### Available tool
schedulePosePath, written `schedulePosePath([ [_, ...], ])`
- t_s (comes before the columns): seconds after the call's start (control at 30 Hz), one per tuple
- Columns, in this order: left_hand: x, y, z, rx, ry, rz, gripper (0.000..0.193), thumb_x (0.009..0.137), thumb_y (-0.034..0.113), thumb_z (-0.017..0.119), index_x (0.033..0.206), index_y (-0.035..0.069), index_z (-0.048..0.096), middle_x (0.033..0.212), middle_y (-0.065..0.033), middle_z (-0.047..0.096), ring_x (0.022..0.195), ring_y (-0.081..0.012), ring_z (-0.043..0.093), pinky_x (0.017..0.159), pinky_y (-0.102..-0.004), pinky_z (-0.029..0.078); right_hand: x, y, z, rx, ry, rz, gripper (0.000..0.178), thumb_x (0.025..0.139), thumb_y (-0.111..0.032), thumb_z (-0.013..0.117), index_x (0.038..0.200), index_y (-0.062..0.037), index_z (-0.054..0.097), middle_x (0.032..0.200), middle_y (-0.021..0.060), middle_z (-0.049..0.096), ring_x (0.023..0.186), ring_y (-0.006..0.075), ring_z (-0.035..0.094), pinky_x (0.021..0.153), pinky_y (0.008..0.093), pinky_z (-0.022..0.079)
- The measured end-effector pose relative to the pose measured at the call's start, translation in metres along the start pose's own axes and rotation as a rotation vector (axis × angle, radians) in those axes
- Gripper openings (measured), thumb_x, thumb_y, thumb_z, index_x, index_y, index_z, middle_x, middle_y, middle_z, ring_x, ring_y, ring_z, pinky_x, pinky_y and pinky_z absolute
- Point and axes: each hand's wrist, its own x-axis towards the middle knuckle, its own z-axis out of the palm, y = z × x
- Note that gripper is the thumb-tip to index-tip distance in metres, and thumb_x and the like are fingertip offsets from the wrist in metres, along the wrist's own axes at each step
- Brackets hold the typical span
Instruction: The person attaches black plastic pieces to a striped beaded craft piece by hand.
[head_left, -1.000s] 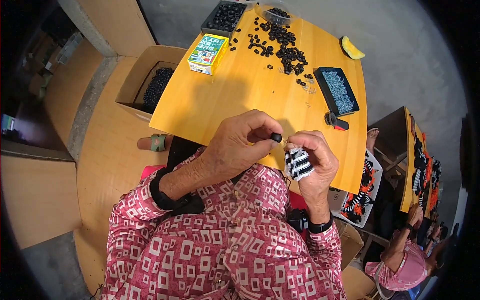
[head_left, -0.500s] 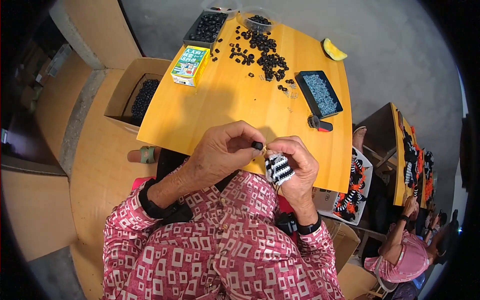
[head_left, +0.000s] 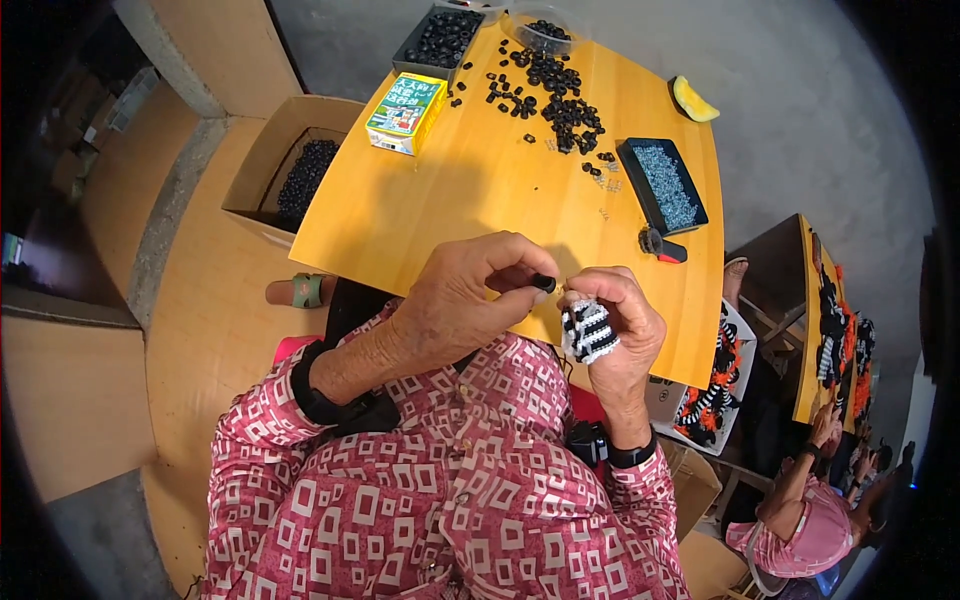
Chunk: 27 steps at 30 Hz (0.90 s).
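Between thumb and forefinger of my left hand is a small black plastic piece, rounded like the ones scattered on the table. My right hand is closed on a bunched black-and-white striped knitted piece, its thumb and fingertips pinched at the top of the fabric. A thin cord seems to hang below the striped piece. Both hands are close together over the near edge of the yellow wooden table, with a small gap between the black piece and the knit.
Loose black pieces lie at the table's far side, near a black tray and a clear bowl. A yellow-green box, a tray of small metal bits and a red-black tool surround them. Another person works at right.
Table and objects have shifted slightly right and downward in view. The black piece in my left hand has drawn a little away from the striped knit and turned.
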Motion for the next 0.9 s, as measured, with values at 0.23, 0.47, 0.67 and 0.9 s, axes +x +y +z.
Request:
schedulePosePath([
  [0.23, -0.001, -0.002, 0.003, 0.048, 0.025, 0.073, 0.019, 0.086, -0.004, 0.063, 0.105, 0.002, 0.065, 0.089, -0.0019, 0.064, 0.085, -0.0077, 0.063, 0.079, -0.0241, 0.052, -0.001, -0.007, 0.003, -0.038, 0.024, -0.056, 0.023, 0.078, 0.011, 0.068, 0.099, 0.0021, 0.067, 0.093, 0.0069, 0.063, 0.086, 0.0127, 0.063, 0.077, 0.0242, 0.052],
  [0.47, 0.000, -0.002, 0.001, 0.142, 0.012, 0.152, 0.019, 0.084, -0.003, 0.066, 0.103, 0.002, 0.065, 0.087, -0.0041, 0.064, 0.080, -0.0101, 0.064, 0.074, -0.0249, 0.052, -0.001, -0.006, 0.004, -0.142, 0.051, -0.095, 0.022, 0.076, 0.009, 0.071, 0.097, 0.0001, 0.069, 0.091, 0.0077, 0.065, 0.083, 0.0148, 0.064, 0.073, 0.0265, 0.051],
  [0.67, 0.000, -0.005, 0.002, 0.197, 0.020, 0.184, 0.019, 0.082, -0.002, 0.068, 0.101, 0.003, 0.065, 0.084, -0.0053, 0.063, 0.077, -0.0122, 0.063, 0.070, -0.0263, 0.052, 0.001, -0.010, 0.005, -0.286, 0.033, -0.218, 0.026, 0.072, 0.006, 0.075, 0.096, -0.0021, 0.069, 0.089, 0.0098, 0.065, 0.081, 0.0187, 0.065, 0.072, 0.0280, 0.051],
  [0.9, 0.000, -0.007, 0.002, 0.290, 0.014, 0.201, 0.019, 0.081, 0.001, 0.070, 0.099, 0.003, 0.065, 0.082, -0.0061, 0.061, 0.075, -0.0148, 0.063, 0.067, -0.0281, 0.051, 0.000, -0.012, 0.006, -0.378, 0.006, -0.273, 0.025, 0.074, 0.005, 0.076, 0.096, -0.0020, 0.069, 0.089, 0.0105, 0.065, 0.081, 0.0199, 0.065, 0.071, 0.0286, 0.052],
])
